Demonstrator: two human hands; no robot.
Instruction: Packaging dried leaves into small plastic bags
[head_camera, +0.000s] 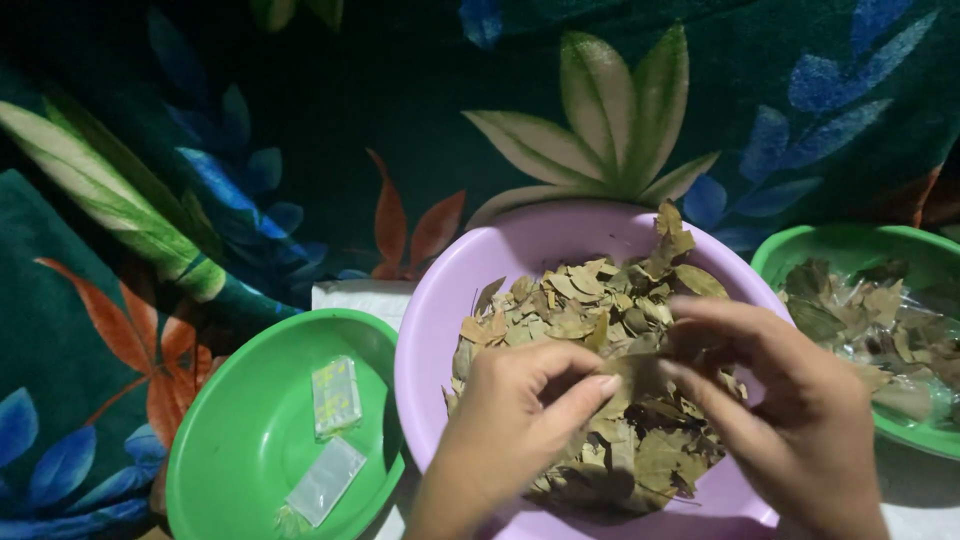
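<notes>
A lilac plastic bowl (440, 300) holds a heap of dried brown-green leaves (580, 310). Both my hands hover over the heap. My left hand (510, 420) and my right hand (780, 400) pinch the same dried leaf (635, 375) between thumb and fingers, one at each end, just above the pile. The lower part of the heap is hidden behind my hands.
A green bowl (240, 430) at the lower left holds two small clear sachets (335, 395). Another green bowl (850, 245) at the right holds more dried leaves in clear plastic. A dark cloth with a leaf print (300, 130) lies behind. White surface (355, 295) shows beneath.
</notes>
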